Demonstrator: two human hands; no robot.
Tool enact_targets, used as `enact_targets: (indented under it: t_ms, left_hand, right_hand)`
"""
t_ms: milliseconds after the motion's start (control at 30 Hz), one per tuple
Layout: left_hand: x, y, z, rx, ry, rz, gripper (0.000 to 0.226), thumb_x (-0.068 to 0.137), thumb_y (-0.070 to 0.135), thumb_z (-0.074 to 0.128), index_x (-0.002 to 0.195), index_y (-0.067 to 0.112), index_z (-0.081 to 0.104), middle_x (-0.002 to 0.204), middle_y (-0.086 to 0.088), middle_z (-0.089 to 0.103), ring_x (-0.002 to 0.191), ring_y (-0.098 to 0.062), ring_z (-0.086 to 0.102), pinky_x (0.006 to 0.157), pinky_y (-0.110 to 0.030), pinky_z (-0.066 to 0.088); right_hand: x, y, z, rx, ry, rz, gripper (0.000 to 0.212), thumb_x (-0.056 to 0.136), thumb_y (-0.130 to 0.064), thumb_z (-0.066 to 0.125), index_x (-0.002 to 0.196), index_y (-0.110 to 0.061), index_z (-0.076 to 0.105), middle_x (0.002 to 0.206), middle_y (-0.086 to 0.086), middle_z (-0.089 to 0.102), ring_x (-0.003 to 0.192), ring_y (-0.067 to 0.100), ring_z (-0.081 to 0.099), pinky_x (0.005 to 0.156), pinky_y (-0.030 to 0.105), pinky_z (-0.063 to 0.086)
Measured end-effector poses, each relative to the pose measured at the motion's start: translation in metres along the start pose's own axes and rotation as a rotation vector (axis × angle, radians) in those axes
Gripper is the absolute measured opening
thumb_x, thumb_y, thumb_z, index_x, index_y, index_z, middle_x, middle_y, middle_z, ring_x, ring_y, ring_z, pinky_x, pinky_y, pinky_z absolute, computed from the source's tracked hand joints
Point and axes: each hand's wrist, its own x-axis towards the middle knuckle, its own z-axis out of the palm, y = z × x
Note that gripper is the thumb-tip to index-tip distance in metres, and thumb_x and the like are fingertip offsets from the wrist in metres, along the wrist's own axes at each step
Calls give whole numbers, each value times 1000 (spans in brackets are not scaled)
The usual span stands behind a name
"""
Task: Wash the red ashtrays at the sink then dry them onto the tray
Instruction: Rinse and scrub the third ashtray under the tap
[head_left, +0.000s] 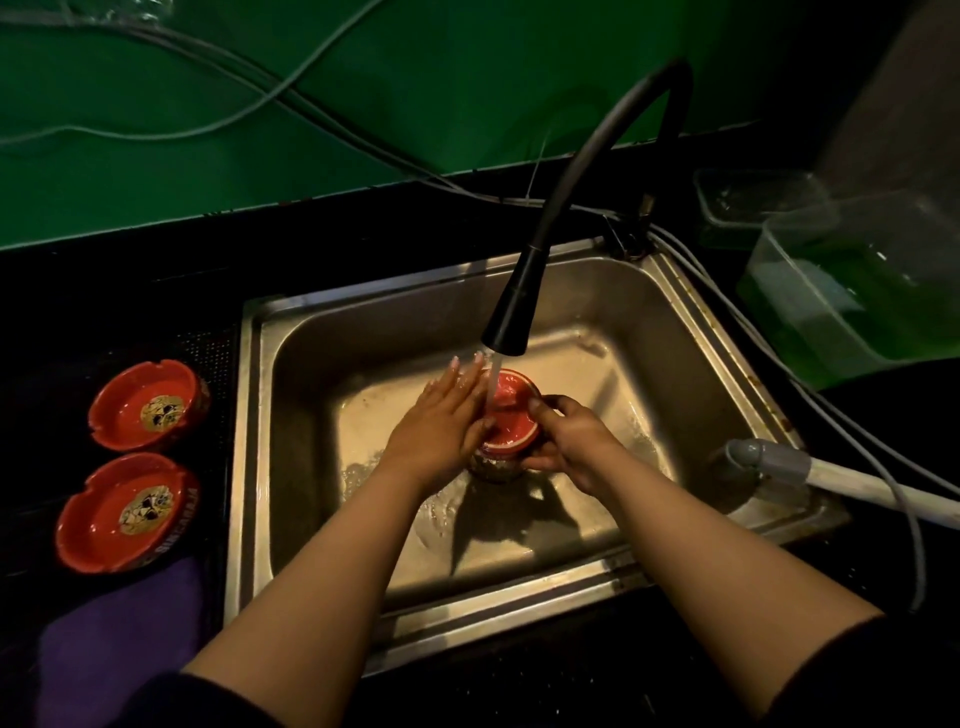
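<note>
The right hand (571, 441) is gripping a round red glazed ashtray (509, 415) over the stainless steel sink (691, 322), thumb curled on its rim. The left hand (441, 421) is pressing straight, spread fingers against the ashtray's opposite side. Water from the black curved faucet (514, 306) above the grip is running into the ashtray. Well left of the grip, 2 matching red ashtrays (148, 405) are resting on a black tray (213, 343).
</note>
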Motion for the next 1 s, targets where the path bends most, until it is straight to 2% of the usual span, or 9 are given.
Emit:
enact_targets:
  t_ms: [67,133,267,433,533,600,733,833,1000]
  left_hand:
    - [2,4,2,-116,-8,-10,64,102,41,35,146,40,-11,151,18,-23,141,-4,-20,121,-34,11]
    - [-3,6,10,-78,-62,52,64,101,43,33,146,45,-12,154,15,-27,141,-12,-29,118,-37,18]
    - [-14,-2,21,-6,-48,235,61,99,48,33,147,45,-4,156,17,-22,143,-17,-28,117,-34,7]
    - [2,-10,3,-562,4,-94,66,100,34,45,152,31,5,157,16,-12,144,-7,-5,118,-30,9]
    - [11,-8,-7,-833,85,-363,52,97,33,52,146,26,36,152,3,34,135,-16,36,111,-36,34]
    - [12,-7,-10,-1080,84,-505,35,96,28,55,130,24,56,133,-7,58,113,-23,58,93,-41,52]
    - [8,-3,-12,-1243,94,-612,27,98,24,53,124,19,60,117,-11,65,103,-29,62,80,-45,57]
    - [8,1,-12,-1280,184,-686,29,99,24,51,126,17,59,111,-8,62,98,-27,61,65,-32,55]
    - [4,-9,-7,-1229,242,-732,30,98,28,51,126,20,60,114,-7,63,98,-27,62,60,-29,52]
  right_hand:
    - [0,1,0,1,-2,0,24,98,-25,53,119,-16,48,123,19,59,107,38,62,53,38,60]
    - [1,0,0,7,-4,-6,26,97,-26,53,121,-16,48,121,19,61,103,37,64,55,38,60]
    - [1,-3,-4,-21,-1,-23,28,98,-28,52,122,-14,48,111,16,64,96,33,66,56,36,60]
    - [5,-1,-1,-91,-17,-12,27,97,-27,53,122,-18,47,116,14,60,105,35,63,66,43,60]
    - [7,-2,5,-168,-41,-18,34,96,-30,55,127,-18,48,124,15,59,106,37,63,80,53,57]
    - [8,-5,9,-218,-22,-27,40,96,-34,54,131,-17,48,124,14,60,106,36,63,77,52,58]
    - [15,-10,17,-427,46,-151,42,96,-35,53,137,-24,49,130,8,58,114,34,59,81,53,57]
    - [16,-9,24,-535,-11,-236,65,92,-29,63,149,-29,31,141,3,49,126,28,51,102,47,46]
    - [7,0,24,-666,-178,-367,97,73,-21,82,150,-30,23,142,1,45,126,21,47,105,41,44]
